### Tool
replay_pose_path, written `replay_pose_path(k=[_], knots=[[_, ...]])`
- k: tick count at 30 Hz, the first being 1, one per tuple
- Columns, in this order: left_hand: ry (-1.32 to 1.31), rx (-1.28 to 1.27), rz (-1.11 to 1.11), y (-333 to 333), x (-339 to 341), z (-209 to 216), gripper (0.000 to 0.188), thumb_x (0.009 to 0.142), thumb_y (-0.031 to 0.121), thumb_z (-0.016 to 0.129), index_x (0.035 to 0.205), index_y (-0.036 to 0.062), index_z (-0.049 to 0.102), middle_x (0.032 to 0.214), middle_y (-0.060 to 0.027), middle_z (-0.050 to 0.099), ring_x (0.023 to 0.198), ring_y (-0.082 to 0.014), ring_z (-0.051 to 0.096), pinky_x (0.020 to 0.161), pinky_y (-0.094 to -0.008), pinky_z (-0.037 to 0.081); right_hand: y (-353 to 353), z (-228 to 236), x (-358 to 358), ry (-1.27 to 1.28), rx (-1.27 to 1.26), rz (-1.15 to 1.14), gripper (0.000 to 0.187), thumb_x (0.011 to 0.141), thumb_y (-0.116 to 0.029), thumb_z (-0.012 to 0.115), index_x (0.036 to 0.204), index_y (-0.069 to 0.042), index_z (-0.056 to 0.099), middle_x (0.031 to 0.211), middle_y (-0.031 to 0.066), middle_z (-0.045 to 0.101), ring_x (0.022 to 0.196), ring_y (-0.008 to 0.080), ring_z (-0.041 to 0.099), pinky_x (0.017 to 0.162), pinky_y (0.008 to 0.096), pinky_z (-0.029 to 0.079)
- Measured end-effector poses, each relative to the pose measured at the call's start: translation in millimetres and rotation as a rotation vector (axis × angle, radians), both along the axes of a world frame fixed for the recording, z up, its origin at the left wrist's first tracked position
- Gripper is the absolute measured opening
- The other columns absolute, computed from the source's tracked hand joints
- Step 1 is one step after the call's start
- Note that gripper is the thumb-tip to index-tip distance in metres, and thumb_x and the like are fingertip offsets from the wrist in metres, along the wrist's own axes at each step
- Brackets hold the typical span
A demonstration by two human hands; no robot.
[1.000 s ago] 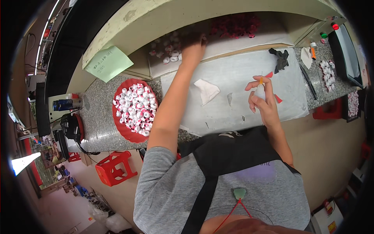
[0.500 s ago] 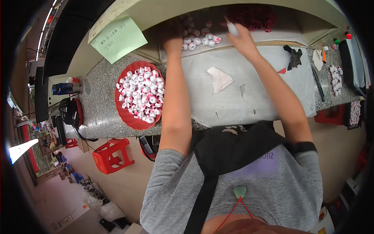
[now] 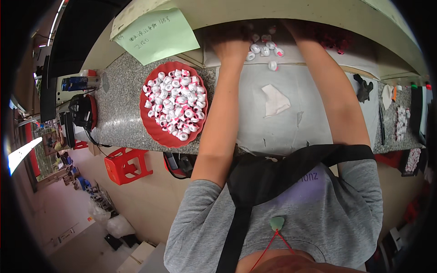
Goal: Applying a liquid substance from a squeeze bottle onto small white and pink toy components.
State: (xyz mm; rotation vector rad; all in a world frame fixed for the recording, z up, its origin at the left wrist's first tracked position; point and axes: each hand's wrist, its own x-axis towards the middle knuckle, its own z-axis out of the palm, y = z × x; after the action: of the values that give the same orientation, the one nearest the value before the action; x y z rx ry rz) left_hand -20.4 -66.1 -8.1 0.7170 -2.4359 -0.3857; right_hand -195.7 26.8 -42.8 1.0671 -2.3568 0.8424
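Both my arms reach in beneath the overhanging shelf, where it is dark. My left hand (image 3: 233,44) is beside a small pile of white bead-like pieces with pink patches (image 3: 265,51); its fingers are lost in shadow. Of my right hand (image 3: 295,30) only the part near the wrist shows, to the right of that pile; the shelf edge hides its fingers and anything in them. Dark red shiny pieces (image 3: 336,44) lie right of it. One white piece (image 3: 273,65) sits apart, nearer me. A red scalloped tray (image 3: 148,119) heaped with similar pieces stands left of my left forearm.
The shelf edge (image 3: 273,13) overhangs the work spot, with a green note (image 3: 159,36) stuck on it. A white scrap (image 3: 276,101) lies on the pale sheet (image 3: 255,129). Black crumpled material (image 3: 363,87) is at right. A red stool (image 3: 128,166) stands below the counter.
My right hand has gone farther under the shelf, and the small white bottle it held is out of sight. One white piece now lies nearer me. The whole view has shifted.
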Motion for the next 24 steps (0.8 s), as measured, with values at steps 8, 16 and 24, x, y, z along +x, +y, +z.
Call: replay_pose_path(k=[8,16,24], knots=[[0.077,-0.481,-0.014,2.4,3.1,-4.0,0.02,0.062,0.021,0.058,0.079,0.0104,0.056,0.074,-0.0046,0.056,0.068,-0.0228,0.052,0.064,-0.0308,0.04,-15.4,4.4,-11.4,0.092,-0.03,0.047,0.043,0.074,-0.032,0.046,0.109,-0.007,0.042,0.107,0.0149,0.044,0.099,0.0283,0.04,0.083,0.0358,0.032],[0.52,0.305,-0.273,58.7,69.8,48.1,0.027,0.057,0.003,0.066,0.083,0.0026,0.057,0.082,-0.0065,0.051,0.072,-0.0144,0.05,0.066,-0.0242,0.041,-4.9,15.5,10.1,0.24,-0.064,0.088,0.04,0.07,-0.026,0.053,0.103,-0.005,0.047,0.095,0.0171,0.051,0.09,0.0305,0.047,0.075,0.0352,0.039],[0.741,0.505,-0.39,106.2,135.8,57.3,0.048,0.061,-0.006,0.06,0.103,0.0007,0.037,0.089,-0.0105,0.053,0.078,-0.0149,0.05,0.07,-0.0259,0.04,69.0,38.4,102.0,-0.602,-0.209,-0.021,0.027,0.065,-0.005,0.048,0.091,-0.002,0.053,0.084,0.0082,0.054,0.08,0.0145,0.049,0.071,0.0243,0.037]])
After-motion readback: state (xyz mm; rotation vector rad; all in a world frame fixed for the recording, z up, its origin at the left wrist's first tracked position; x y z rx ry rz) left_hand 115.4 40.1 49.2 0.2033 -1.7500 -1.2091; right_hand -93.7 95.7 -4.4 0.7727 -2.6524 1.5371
